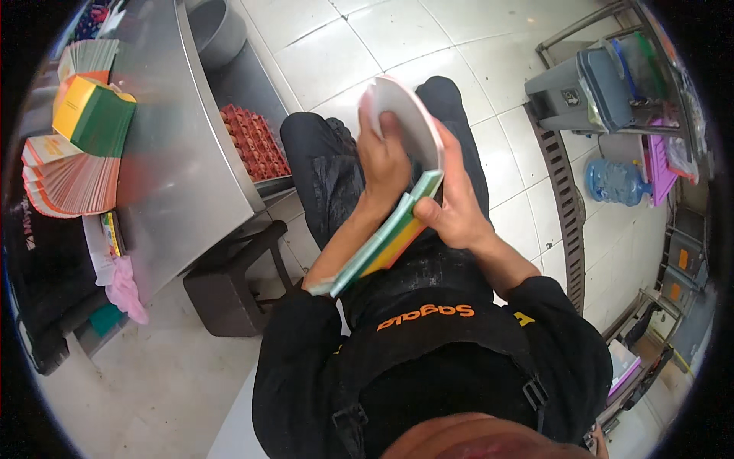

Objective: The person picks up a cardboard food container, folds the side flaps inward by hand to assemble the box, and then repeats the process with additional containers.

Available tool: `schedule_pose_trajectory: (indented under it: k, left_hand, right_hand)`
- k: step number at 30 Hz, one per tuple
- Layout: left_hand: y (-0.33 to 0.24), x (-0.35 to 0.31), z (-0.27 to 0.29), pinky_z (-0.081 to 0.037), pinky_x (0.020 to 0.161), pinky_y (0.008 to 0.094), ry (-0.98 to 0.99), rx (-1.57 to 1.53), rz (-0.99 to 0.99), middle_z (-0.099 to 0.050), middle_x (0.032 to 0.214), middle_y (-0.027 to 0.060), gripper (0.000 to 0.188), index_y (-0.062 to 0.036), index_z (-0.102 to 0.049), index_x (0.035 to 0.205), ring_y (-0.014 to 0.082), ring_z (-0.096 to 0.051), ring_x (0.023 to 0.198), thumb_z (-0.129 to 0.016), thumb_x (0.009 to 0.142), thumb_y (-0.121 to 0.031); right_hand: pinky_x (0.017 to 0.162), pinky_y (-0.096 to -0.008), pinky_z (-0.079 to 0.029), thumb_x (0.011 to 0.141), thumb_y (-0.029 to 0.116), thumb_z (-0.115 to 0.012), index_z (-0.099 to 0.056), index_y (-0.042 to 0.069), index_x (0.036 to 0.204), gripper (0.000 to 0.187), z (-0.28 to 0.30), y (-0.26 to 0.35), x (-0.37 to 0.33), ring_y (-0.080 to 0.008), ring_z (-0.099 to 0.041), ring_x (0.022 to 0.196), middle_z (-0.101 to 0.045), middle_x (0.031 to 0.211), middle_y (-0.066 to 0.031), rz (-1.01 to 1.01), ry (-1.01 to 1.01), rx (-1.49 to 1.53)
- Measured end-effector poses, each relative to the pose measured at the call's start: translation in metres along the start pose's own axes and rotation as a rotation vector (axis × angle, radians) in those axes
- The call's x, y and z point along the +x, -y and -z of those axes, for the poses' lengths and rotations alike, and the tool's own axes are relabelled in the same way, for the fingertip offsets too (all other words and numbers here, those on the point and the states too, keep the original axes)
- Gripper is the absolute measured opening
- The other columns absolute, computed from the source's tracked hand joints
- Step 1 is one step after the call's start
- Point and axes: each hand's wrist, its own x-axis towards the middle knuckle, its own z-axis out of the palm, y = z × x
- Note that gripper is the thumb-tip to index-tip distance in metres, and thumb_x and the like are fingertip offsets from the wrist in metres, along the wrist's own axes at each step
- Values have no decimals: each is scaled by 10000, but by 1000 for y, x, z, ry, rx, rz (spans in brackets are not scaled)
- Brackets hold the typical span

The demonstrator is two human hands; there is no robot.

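Observation:
A bent stack of thin printed card sheets (pixel 390 245), green and yellow outside with pale edges, is between my two hands above my lap. My left hand (pixel 384 161) presses its fingers and thumb against the curled white upper part. Around the stack's right side wraps my right hand (pixel 456 203), its thumb on the green and yellow face. Similar sheets lie on the metal table at the left: a green and yellow stack (pixel 103 115), with a fanned white and orange stack (pixel 80 180) nearer me and another fanned stack (pixel 88 60) beyond.
The steel table (pixel 172 145) has a rounded edge at my left. Beside it are red egg trays (pixel 254 144), a grey bucket (pixel 218 34) and a dark stool (pixel 225 294). A pink plastic bag (pixel 126 291) hangs there. On the right are a floor grate (pixel 564 199), a blue water jug (pixel 614 182) and a grey container (pixel 569 96).

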Motion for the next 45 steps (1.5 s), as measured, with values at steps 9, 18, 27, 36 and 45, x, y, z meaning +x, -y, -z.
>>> schedule_pose_trajectory:
  k: [9,18,27,36,45]
  left_hand:
    - [27,-3,9,-419,752,499,377,470,-327,-520,971,281,680,52,-352,1147,464,-523,852,-303,873,-569]
    - [12,3,5,-431,651,514,590,565,-99,-540,794,294,355,16,-387,948,466,-540,730,-377,925,-338]
    - [37,0,-10,-437,623,521,798,750,-7,-572,738,277,412,-3,-395,934,466,-565,701,-448,883,-408]
    - [50,6,-36,-454,620,499,880,827,67,-594,747,268,456,27,-446,923,446,-587,712,-451,863,-425]
    - [25,16,-35,-467,692,456,1208,786,16,-612,805,240,573,4,-458,1088,389,-608,767,-532,811,-491]
  right_hand:
    - [1085,-380,-69,858,644,-185,81,-18,1388,888,14,-29,-34,-221,-34,1354,-10,1473,-130,-88,298,305]
    - [948,-394,-336,803,723,-202,-348,80,1258,801,52,-36,-19,-209,-424,1121,-446,1194,-76,-528,38,804]
    - [836,-300,-429,875,398,-517,-411,38,1228,515,80,-48,-5,-159,-508,1026,-509,1135,-96,-775,68,463]
    - [894,-306,-387,848,355,-575,-428,9,1235,539,90,-66,-10,-191,-501,1039,-529,1130,-128,-698,17,175]
    - [816,-282,-452,815,113,-619,-464,-19,1197,433,96,-94,-23,-169,-566,934,-576,1071,-119,-471,-91,140]
